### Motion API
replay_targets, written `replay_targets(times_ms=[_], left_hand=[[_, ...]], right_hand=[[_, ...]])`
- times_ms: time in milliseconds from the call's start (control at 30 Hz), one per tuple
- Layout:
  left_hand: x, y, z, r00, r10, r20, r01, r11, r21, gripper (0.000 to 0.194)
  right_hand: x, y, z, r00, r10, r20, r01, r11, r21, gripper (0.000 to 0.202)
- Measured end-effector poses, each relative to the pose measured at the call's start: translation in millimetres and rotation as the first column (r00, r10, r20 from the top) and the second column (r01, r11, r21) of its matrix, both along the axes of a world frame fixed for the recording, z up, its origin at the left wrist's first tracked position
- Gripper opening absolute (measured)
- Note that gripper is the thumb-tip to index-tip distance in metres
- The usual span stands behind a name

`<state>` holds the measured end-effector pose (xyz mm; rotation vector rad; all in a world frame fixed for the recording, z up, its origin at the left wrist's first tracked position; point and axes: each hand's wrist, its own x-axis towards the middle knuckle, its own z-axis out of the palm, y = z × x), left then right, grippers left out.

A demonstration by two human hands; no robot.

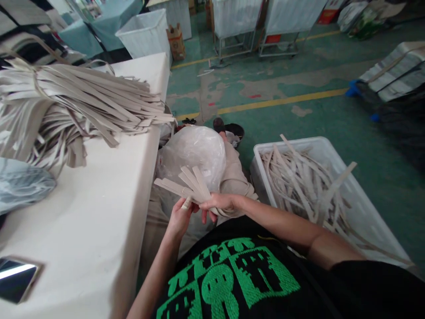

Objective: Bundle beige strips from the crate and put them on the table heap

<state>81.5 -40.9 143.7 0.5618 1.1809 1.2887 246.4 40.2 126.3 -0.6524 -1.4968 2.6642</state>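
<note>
Several beige fabric strips (195,186) fan out from my hands above my lap, their free ends pointing up and to the left. My right hand (219,204) is closed around the strips, and their other ends curl out below it. Close beside it, my left hand (182,215) has its fingers pinched on the strips near their spread part; a pale wrap covers one fingertip. A clear plastic bag (199,148) lies across my legs behind the strips.
Left, a white table (99,212) carries a tied bundle of strips (89,95), a grey plastic bag (23,181) and a phone (16,279). To the right stands a white bin (361,199) of loose strips (308,181). Wheeled carts (237,20) stand farther back.
</note>
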Motion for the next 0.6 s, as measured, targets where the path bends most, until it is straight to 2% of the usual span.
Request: replay_targets(times_ms=[100,167,267,333,433,533,600], left_hand=[[4,2,-15.8,0.990,0.128,-0.065,-0.133,0.989,-0.068,0.038],[2,4,-24.7,0.969,0.180,-0.171,-0.197,0.976,-0.090,0.038],[-3,7,-34.3,0.897,0.183,-0.403,-0.225,0.973,-0.059,0.035],[-7,7,-38.6,0.849,0.147,-0.508,-0.186,0.982,-0.026,0.034],[-12,7,-42.3,0.865,0.152,-0.478,-0.177,0.984,-0.006,0.044],[-12,5,-42.7,0.882,0.225,-0.413,-0.248,0.969,-0.003,0.052],[-9,6,-43.7,0.886,0.202,-0.417,-0.220,0.975,0.004,0.052]], right_hand=[[1,-6,-5.8,0.994,-0.083,0.075,0.085,0.996,-0.024,0.028],[-4,-7,-9.1,0.980,-0.144,0.137,0.142,0.990,0.025,0.029],[-12,-3,-11.9,0.955,-0.214,0.207,0.187,0.972,0.142,0.026],[-15,1,-12.5,0.946,-0.235,0.224,0.184,0.957,0.226,0.022],[-11,7,-13.4,0.932,-0.276,0.234,0.197,0.930,0.311,0.021],[-5,12,-13.3,0.924,-0.304,0.234,0.231,0.928,0.292,0.022],[-3,14,-10.8,0.928,-0.298,0.222,0.235,0.934,0.268,0.022]])
